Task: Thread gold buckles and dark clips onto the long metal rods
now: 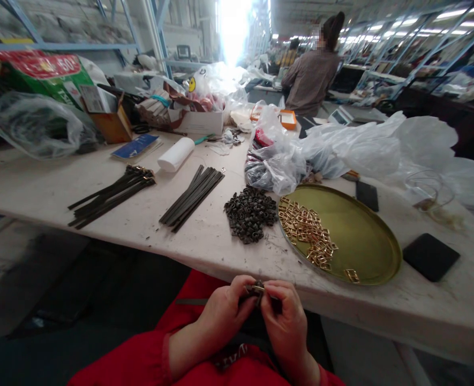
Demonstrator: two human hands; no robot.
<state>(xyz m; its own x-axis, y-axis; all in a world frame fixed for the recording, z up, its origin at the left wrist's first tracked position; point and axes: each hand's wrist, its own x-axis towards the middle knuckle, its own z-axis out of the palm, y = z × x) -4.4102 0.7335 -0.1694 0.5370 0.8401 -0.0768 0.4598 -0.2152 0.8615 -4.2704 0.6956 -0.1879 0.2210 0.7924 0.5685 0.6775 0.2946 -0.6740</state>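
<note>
Over my lap, just in front of the table edge, my left hand [225,311] pinches a dark strap [190,302] whose free end sticks out to the left. My right hand [287,316] is closed on the same piece from the other side. Between the fingertips shows a gold buckle [258,288] on the strap; the fingers partly hide it. Beyond the hands lie a heap of small dark loops [250,214] and a round gold tray [361,230] with many loose gold buckles [305,225] on its left side.
Dark strips [194,197] lie in a bundle left of the loops. Farther left are straps with buckles [116,193]. Behind stand a white roll [176,154], a blue booklet [135,147] and plastic bags [277,155]. A black pad [431,256] lies right; a person [313,75] is beyond.
</note>
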